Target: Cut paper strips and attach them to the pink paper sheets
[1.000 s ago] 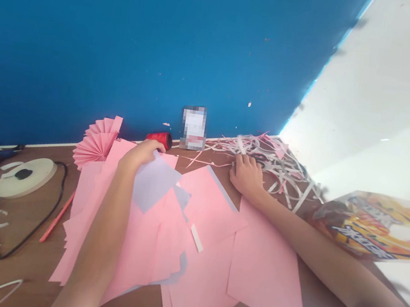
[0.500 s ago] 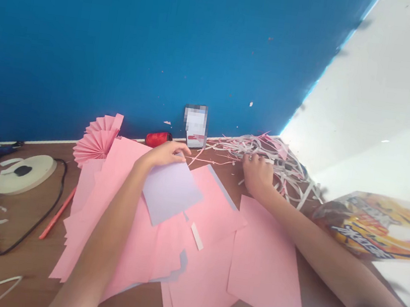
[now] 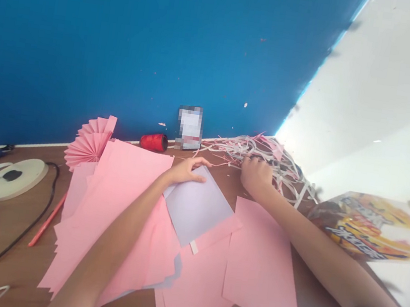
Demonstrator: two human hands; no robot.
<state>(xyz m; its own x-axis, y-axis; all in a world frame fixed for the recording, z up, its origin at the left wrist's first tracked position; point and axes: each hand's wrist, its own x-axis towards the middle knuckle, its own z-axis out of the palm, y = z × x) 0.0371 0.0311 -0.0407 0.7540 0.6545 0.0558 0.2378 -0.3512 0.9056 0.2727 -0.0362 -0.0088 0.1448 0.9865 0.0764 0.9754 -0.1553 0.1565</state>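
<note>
My left hand point(image 3: 187, 170) pinches the far edge of a pale lilac sheet of paper point(image 3: 198, 207), which lies over several pink paper sheets point(image 3: 122, 198) spread across the brown table point(image 3: 17, 244). Over at the back, my right hand point(image 3: 256, 175) is curled with its fingers buried in a heap of shredded paper strips point(image 3: 276, 161); what it grips is hidden. A large pink sheet point(image 3: 262, 263) lies under my right forearm.
A folded pink paper fan point(image 3: 90, 142) and a red thread spool point(image 3: 153, 142) sit by the blue wall. At the left are a round tape roll point(image 3: 11, 177), a black cable point(image 3: 21, 234) and a red pencil point(image 3: 46, 220). A colourful printed packet point(image 3: 366, 227) lies at the right.
My left hand has slid the lilac sheet to the right across the pink sheets. My right hand moved slightly farther into the shredded strips.
</note>
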